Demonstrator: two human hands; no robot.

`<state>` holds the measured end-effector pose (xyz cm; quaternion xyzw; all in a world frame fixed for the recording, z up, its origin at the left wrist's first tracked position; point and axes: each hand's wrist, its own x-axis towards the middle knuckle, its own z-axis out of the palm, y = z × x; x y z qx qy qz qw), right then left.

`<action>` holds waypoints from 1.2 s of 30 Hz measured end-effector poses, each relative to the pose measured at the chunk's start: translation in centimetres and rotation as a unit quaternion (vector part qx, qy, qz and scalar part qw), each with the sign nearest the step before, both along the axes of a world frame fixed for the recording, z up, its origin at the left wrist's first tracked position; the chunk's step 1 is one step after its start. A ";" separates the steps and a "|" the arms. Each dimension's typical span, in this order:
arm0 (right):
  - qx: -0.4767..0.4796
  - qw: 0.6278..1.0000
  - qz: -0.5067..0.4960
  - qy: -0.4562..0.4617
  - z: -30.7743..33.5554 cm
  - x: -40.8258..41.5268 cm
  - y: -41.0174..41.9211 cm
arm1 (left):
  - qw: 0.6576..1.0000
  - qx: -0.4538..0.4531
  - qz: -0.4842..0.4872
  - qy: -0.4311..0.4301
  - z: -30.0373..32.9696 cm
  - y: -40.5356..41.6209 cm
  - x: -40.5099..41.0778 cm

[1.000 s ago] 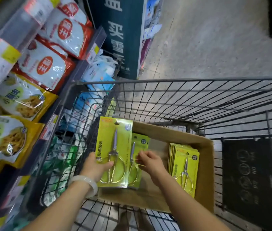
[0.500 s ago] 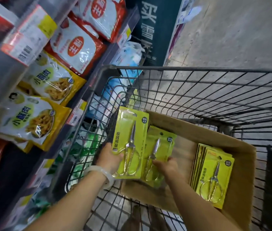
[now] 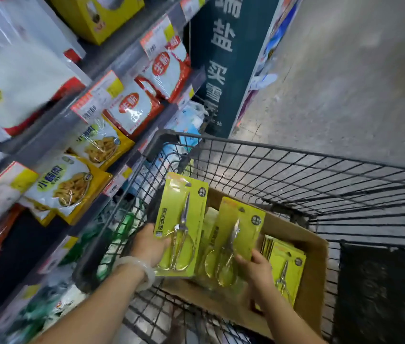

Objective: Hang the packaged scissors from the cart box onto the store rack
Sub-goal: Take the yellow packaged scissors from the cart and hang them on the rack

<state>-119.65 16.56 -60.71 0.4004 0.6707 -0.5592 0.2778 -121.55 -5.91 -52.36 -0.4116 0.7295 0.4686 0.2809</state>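
My left hand (image 3: 150,244), with a pale bangle on the wrist, grips a yellow-green card of packaged scissors (image 3: 184,219) by its lower left edge, upright above the cart's left side. My right hand (image 3: 256,268) holds a second scissors package (image 3: 239,227) by its lower right corner, tilted, over the cardboard box (image 3: 318,274). A stack of several more scissors packages (image 3: 287,266) leans inside the box at the right. The box sits in the black wire cart (image 3: 295,175).
Store shelves (image 3: 112,70) on the left carry red-and-white and yellow snack bags with price tags on the rails. A dark teal sign panel (image 3: 223,70) stands past the cart's front. Grey concrete floor (image 3: 345,83) lies to the right. A black flap (image 3: 375,281) hangs in the cart's near right.
The view has swung up and left, showing more shelving. My right hand has lifted its package higher out of the box; my left hand still holds its package upright.
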 end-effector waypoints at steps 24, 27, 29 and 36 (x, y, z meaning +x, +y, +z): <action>-0.175 0.881 0.395 0.193 22.9 15.6 -16.0 | 0.885 -0.056 0.395 0.239 14.9 -4.9 37.8; -0.196 0.849 0.462 0.164 23.0 23.3 -21.0 | 0.851 -0.090 0.463 0.232 15.4 -6.1 47.3; -0.201 0.825 0.505 0.153 22.8 29.3 -23.9 | 0.813 -0.071 0.525 0.241 15.8 -6.7 53.8; -0.226 0.742 0.622 0.113 21.8 53.3 -31.6 | 0.711 -0.103 0.648 0.252 16.8 -7.3 78.0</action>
